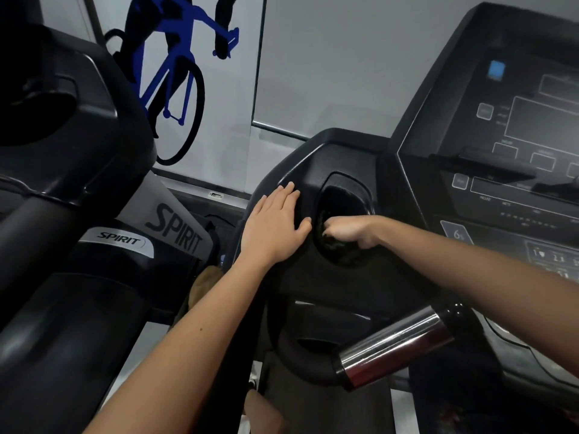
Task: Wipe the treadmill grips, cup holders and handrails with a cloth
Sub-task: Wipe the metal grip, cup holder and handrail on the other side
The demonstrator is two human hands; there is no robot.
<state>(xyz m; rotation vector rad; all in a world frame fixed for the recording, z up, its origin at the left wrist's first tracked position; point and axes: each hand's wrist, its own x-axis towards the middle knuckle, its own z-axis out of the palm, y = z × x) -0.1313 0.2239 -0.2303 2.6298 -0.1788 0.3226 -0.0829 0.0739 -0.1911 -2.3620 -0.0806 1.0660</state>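
The cup holder [341,214] sits in the black treadmill top, at 9 o'clock from the screen panel [513,145]. My right hand [347,231] is curled tight inside it, around something dark. My left hand [275,225] lies flat beside it, fingers together.

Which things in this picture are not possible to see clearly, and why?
- Cloth: head view, not clearly visible; the right hand is a fist inside the dark cup holder.
- Cup holder bottom: lost in shadow.
- Console labels: blurred, cut by the right edge.
- Chrome grip: its upper end passes under the right forearm.
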